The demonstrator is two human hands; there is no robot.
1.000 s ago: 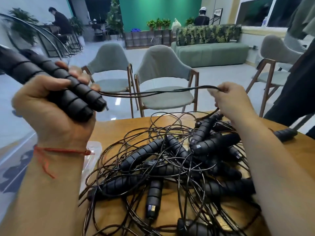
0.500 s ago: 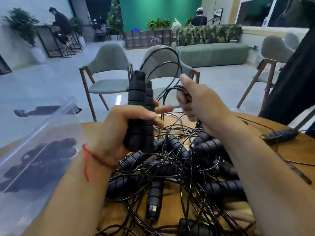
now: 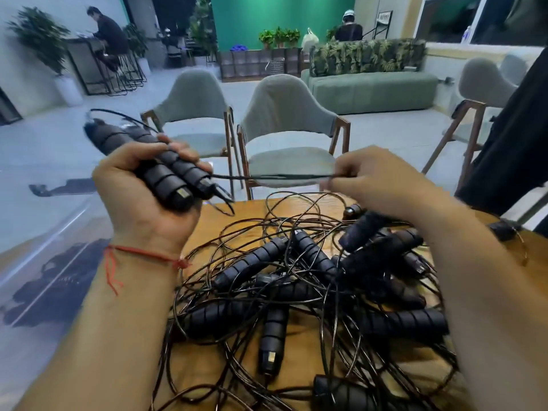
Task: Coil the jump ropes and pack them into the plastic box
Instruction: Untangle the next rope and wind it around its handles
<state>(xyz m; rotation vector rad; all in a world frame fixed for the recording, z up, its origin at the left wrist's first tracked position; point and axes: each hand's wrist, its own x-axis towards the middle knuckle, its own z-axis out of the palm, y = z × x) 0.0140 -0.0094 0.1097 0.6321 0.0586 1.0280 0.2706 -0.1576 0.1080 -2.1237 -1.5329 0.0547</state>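
1. Jump-rope handles (image 3: pixel 166 176), two black ribbed foam grips, sit side by side in my left hand (image 3: pixel 142 203), fingers curled round them.
2. My right hand (image 3: pixel 373 179) pinches their thin black cord (image 3: pixel 267 177), taut between both hands.
3. Tangled black ropes (image 3: pixel 314 259) lie below on the wooden table (image 3: pixel 255 208); clear plastic box (image 3: pixel 44 232) at left.

held handles (image 3: pixel 166 170) and rope pile (image 3: pixel 296 277) black with spiral-ribbed grips, cord (image 3: pixel 267 176) black, table (image 3: pixel 246 212) orange-brown woodgrain, wrist string (image 3: pixel 148 253) red, plastic box (image 3: pixel 44 262) clear, chairs (image 3: pixel 284 114) grey-green on brown frames, sofa (image 3: pixel 373 90) green with leaf-print cushions (image 3: pixel 367 56), back wall (image 3: pixel 281 13) green.
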